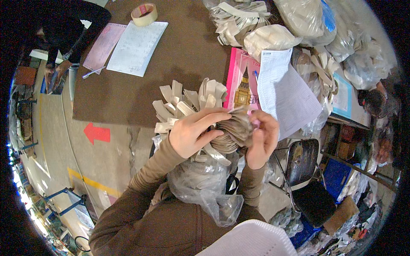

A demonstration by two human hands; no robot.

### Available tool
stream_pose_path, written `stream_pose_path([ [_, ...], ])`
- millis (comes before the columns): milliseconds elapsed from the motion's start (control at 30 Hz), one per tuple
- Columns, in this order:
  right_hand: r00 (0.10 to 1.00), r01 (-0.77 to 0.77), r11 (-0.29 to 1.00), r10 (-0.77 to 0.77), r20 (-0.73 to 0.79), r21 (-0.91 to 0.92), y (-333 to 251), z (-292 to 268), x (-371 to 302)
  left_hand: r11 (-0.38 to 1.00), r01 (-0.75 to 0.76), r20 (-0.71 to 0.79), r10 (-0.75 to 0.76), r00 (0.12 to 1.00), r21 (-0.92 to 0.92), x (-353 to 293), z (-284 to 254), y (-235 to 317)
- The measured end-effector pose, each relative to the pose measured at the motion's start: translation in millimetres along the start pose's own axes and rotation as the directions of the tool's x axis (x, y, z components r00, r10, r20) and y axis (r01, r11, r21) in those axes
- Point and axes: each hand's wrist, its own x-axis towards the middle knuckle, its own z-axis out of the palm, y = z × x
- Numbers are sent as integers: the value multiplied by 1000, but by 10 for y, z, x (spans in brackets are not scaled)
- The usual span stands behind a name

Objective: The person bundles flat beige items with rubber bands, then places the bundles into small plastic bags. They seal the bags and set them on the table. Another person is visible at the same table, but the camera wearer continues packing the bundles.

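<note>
Close to the table's near edge, a bundle of beige fabric-like strips [234,132] is bunched in a thick stack, its layered edges facing up. My left hand [192,132] has its fingers and thumb wrapped round the left side of that stack. At the right side, my right hand [264,138] is bent with fingertips close to the thumb, by the strip edges; a small pinkish bit shows there, too small to name. Loose strip ends [188,100] fan out beyond my left hand. Below lies a clear plastic bag [203,183] against my front.
The brown table [171,51] bears a tape roll [144,15], written sheets [136,49], a pen [93,73], a pink notebook [243,81], papers [288,94] and bagged strips [273,38]. A black chair [305,183] stands at right. Another person [64,25] is at the far left.
</note>
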Motion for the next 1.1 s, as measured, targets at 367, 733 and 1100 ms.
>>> stream_pose_path([
  [367,917,-358,913,305,256,194,524,147,-156,957,24,-460,-161,873,-290,-414,-290,-487],
  [733,920,-391,917,390,37,72,671,394,177,867,236,-152,-330,932,-440,-802,-474,-303],
  [1100,815,148,898,-349,-463,-415,270,-640,-294,942,-315,230,333,914,-114,-968,-173,196],
])
